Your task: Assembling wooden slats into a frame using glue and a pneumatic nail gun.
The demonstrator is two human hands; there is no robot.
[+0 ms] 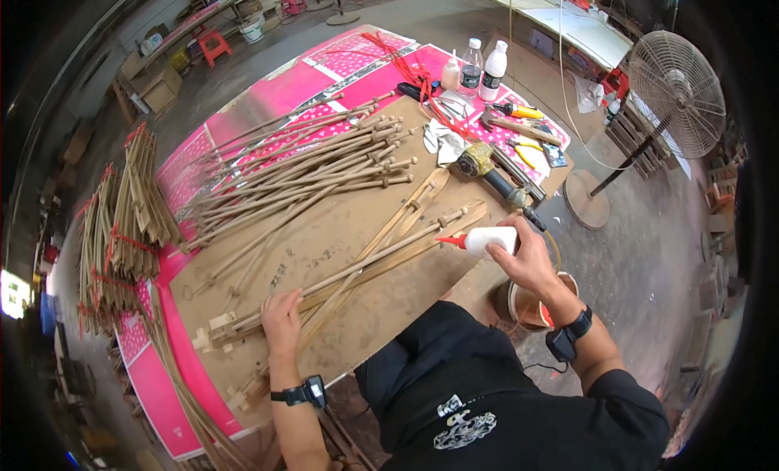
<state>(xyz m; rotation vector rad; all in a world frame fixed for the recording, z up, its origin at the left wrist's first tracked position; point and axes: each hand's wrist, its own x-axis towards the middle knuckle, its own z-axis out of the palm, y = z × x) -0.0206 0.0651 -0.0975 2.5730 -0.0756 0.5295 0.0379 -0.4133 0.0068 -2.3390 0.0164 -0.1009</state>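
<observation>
My right hand is closed round a white squeeze bottle with a red pointed nozzle. The bottle is tipped on its side, its nozzle pointing left beside a knobbed end of a thin wooden rod. Closer to me on the left, my left hand has its fingers closed on that rod's near part, partly hiding it. Under the rod lies a long flat wooden piece with a pointed end, crossed by another similar piece. Small pale wooden blocks sit at the near left end.
Many knobbed wooden rods are heaped across the table. Tied bundles of wooden strips rest at its left edge. A power drill, a hammer and several bottles occupy the far right. A fan and a bucket stand beyond.
</observation>
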